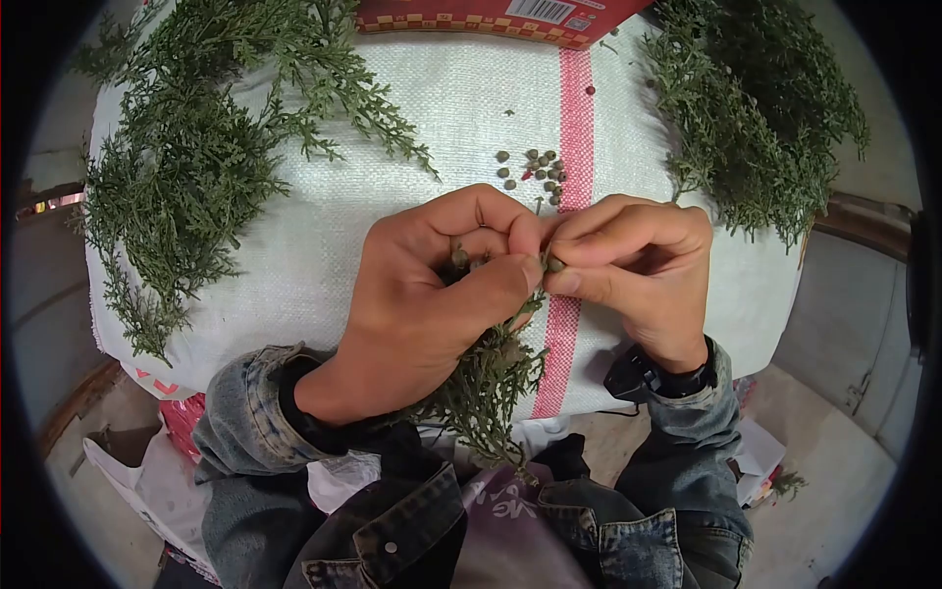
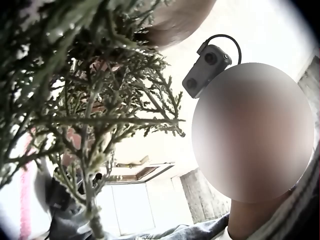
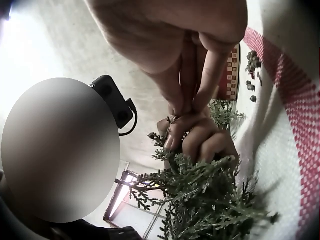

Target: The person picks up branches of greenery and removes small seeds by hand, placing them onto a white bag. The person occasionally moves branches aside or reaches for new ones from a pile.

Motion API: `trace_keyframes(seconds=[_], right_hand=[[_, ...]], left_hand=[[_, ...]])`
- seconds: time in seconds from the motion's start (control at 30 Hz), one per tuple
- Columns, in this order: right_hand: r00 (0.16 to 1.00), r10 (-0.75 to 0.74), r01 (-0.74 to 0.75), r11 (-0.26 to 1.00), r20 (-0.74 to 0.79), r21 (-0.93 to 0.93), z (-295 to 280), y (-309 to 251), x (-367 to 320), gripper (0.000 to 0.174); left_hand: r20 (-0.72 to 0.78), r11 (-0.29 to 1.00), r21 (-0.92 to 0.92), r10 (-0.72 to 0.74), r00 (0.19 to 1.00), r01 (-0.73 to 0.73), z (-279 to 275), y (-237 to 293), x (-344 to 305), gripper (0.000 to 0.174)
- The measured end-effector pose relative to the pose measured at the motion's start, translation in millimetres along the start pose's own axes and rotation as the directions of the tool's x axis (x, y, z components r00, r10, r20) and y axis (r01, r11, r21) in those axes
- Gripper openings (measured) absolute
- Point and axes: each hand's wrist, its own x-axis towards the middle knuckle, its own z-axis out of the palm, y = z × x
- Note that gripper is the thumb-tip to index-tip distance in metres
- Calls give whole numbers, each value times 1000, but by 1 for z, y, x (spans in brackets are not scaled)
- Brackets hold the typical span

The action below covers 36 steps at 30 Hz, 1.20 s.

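My left hand [image 1: 417, 304] grips an evergreen sprig [image 1: 491, 388], whose scaly green foliage hangs down toward my lap. Small round cones [image 1: 458, 257] show by its curled fingers. Right against it, my right hand [image 1: 648, 250] pinches a small greenish-brown cone [image 1: 554, 264] between thumb and index finger. Seen from the right wrist, the fingertips of both hands meet above the leafy sprig [image 3: 205, 195]. Foliage [image 2: 90, 115] fills much of the left wrist view and hides most of the left hand. Beyond the hands, several loose cones [image 1: 533, 167] lie on the white woven sack [image 1: 451, 98].
A large heap of evergreen branches [image 1: 186, 157] lies at the left of the sack, another branch pile [image 1: 765, 108] at the right. At the back stands a red box [image 1: 471, 15]. A pink stripe [image 1: 577, 118] runs down the sack. A white bag [image 1: 147, 486] sits low at the left.
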Motion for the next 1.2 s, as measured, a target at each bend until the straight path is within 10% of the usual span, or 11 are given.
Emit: trace_keyframes(seconds=[1.2], right_hand=[[999, -23, 26, 993, -31, 117, 4, 10, -3, 21]], left_hand=[[-11, 999, -22, -50, 999, 50, 1, 0, 3, 8]])
